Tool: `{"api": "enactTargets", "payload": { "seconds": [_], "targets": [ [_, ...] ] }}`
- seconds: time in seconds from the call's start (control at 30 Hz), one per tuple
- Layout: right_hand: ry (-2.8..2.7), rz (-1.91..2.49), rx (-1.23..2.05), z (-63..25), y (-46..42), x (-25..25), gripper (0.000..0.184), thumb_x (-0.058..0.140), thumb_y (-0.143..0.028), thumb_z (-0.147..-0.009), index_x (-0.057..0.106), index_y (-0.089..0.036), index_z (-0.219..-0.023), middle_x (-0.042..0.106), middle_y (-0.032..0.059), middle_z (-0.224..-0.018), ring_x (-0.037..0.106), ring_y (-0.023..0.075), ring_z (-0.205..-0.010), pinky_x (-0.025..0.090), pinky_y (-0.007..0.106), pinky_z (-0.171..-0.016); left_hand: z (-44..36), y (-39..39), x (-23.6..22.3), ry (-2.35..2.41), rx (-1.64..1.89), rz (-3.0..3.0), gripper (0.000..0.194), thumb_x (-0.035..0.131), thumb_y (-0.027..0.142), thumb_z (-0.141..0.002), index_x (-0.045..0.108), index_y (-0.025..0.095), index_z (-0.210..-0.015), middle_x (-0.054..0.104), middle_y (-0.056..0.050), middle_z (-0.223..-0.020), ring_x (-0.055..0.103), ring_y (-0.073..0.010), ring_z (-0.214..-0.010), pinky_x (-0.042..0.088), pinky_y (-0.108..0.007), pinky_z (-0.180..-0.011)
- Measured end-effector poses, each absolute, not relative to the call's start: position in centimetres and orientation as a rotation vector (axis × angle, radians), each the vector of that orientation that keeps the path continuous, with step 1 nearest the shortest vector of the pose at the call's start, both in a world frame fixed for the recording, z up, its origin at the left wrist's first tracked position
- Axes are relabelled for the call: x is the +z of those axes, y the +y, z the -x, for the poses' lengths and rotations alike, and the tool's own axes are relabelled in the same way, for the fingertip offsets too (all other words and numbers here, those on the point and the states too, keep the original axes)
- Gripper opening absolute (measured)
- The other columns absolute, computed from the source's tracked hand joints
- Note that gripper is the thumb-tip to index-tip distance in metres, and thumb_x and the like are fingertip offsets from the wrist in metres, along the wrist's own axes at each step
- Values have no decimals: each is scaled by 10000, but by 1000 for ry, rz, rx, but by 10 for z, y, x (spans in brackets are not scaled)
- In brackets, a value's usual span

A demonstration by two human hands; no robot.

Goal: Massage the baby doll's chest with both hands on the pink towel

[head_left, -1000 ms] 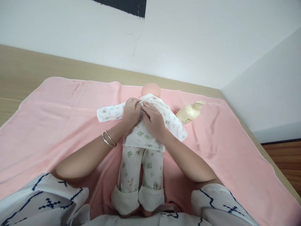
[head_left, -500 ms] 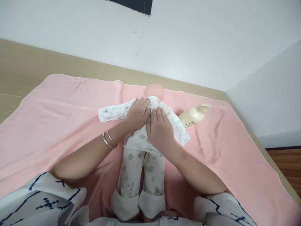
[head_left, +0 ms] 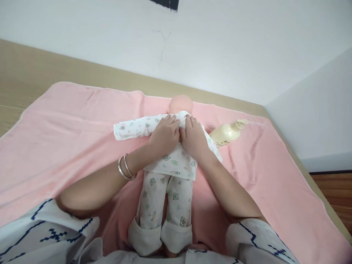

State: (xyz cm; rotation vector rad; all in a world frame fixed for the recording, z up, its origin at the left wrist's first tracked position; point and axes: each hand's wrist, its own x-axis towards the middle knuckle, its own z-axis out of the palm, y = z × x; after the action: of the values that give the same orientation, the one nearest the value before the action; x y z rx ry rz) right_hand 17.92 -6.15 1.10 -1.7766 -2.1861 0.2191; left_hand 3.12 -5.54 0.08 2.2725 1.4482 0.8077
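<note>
A baby doll [head_left: 180, 103] lies on its back on a pink towel [head_left: 68, 124], head away from me, dressed in a white printed top [head_left: 176, 161] and matching trousers [head_left: 154, 198]. My left hand [head_left: 165, 132] lies flat on the doll's chest with fingers stretched toward the collar; two silver bangles [head_left: 125, 168] ring that wrist. My right hand [head_left: 194, 137] rests flat beside it on the doll's right side, fingers out, touching the left hand. One sleeve [head_left: 129, 129] of the top stretches out to the left.
A cream pump bottle [head_left: 228, 131] lies on its side on the towel just right of the doll. The towel covers a light wooden surface [head_left: 24, 69] against a white wall. The surface's right edge drops to a wooden floor [head_left: 335, 190].
Both hands went from pinching the top's front near the collar to lying flat on the doll's chest. The right hand slid up beside the left.
</note>
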Motion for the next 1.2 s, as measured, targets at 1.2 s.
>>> {"api": "enactTargets", "payload": {
  "seconds": [1.2],
  "targets": [
    [-2094,1725,294,-187,-48,12,545,327,-273,-1040,590,-38,-1455,576,233,-1585,485,340,-1543,357,543,-1326,-36,-71,1,1558,706,-2259,547,331,276,-1063,488,50,-1535,465,-237,-1672,362,-378,-1618,293,-588,-1339]
  ]
}}
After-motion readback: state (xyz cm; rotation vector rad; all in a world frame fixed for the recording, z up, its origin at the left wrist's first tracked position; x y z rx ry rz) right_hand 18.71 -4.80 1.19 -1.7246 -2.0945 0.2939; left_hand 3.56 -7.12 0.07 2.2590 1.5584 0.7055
